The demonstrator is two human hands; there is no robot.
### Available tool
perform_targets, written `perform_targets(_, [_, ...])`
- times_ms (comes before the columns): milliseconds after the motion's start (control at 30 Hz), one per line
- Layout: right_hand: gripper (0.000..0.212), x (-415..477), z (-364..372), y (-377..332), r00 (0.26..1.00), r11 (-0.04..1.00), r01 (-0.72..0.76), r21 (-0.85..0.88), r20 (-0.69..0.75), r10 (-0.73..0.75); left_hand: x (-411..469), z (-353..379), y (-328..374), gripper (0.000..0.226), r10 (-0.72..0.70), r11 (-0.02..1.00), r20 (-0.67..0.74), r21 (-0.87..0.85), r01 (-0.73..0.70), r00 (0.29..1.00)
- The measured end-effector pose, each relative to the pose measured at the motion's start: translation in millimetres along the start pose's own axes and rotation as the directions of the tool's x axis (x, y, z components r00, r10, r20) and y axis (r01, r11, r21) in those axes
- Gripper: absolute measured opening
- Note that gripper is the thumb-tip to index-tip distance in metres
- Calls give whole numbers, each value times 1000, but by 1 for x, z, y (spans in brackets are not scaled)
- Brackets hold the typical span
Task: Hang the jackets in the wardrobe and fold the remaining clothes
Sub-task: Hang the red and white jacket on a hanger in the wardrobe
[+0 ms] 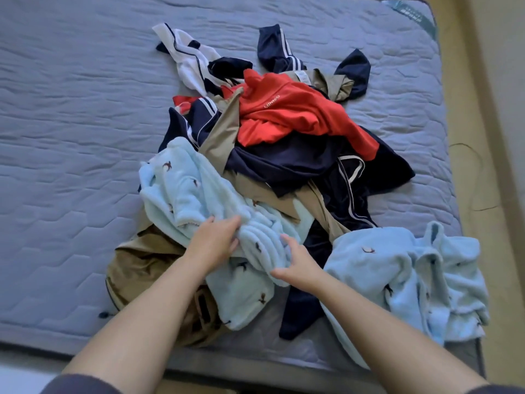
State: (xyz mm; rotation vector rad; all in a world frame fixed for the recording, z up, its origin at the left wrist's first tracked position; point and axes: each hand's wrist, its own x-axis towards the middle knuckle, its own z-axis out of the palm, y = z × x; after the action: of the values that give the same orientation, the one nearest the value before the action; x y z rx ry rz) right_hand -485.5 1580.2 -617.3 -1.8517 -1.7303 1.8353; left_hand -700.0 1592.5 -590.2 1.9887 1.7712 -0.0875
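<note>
Quilted grey-blue mattress (71,123) bearing one heap of clothes, centre-right. Near: light-blue fleece garment (184,189), bird motifs, bunched; left hand (216,243) and right hand (298,263) both curl round its folds. Near right: second light-blue fleece piece (397,265). Near left: khaki garment (136,263), partly under the fleece. Far: red top (289,109) over navy striped garment (284,160); white-and-navy garment (187,61) farthest.

Red garment (295,109): "MINISO" (pale lettering); white tag (301,76) print illegible.
</note>
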Motion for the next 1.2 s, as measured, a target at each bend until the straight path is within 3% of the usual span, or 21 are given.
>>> perform_targets(67, [81, -3, 4, -26, 990, 991, 130, 16, -49, -129, -4, -23, -12, 12, -48, 987, -55, -154, 39, 997])
perform_targets(167, [55, 2, 12, -76, 970, 974, 217, 63, -131, -207, -14, -66, -35, 17, -92, 992, -171, -102, 75, 981])
perform_targets(333, [40, 7, 51, -193, 949, 948, 309, 79, -86, -302, -59, -172, -106, 37, -28, 953, -336, 277, 127, 942])
perform_targets(433, [27, -3, 81, -261, 907, 897, 420, 135, -43, -419, -93, -237, -139, 58, 43, 871, -307, 477, 115, 951])
perform_targets(567, [38, -16, 117, -335, 849, 829, 523, 196, -43, -526, -139, -307, -170, 50, 24, 747, -290, 641, 176, 957])
perform_targets(767, [48, -27, 162, -431, 771, 749, 618, 237, 1, -637, -200, -386, -222, 39, -4, 712, -524, 596, 370, 852])
perform_targets(900, [40, -17, 168, -395, 831, 823, 540, 179, 43, -555, -202, -344, -245, 40, -188, 667, -511, 561, 491, 839])
perform_targets(967, [39, -6, 166, -347, 894, 894, 438, 96, 51, -444, -197, -295, -245, 41, -355, 636, -402, 558, 533, 844])
perform_targets(1033, [38, 3, 157, -293, 935, 935, 353, 31, 26, -353, -185, -239, -238, 36, -440, 670, -262, 541, 508, 859])
perform_targets(1200, [37, 16, 122, -182, 985, 985, 142, -97, -83, -150, -144, -127, -185, 24, -369, 852, -26, 390, 350, 929])
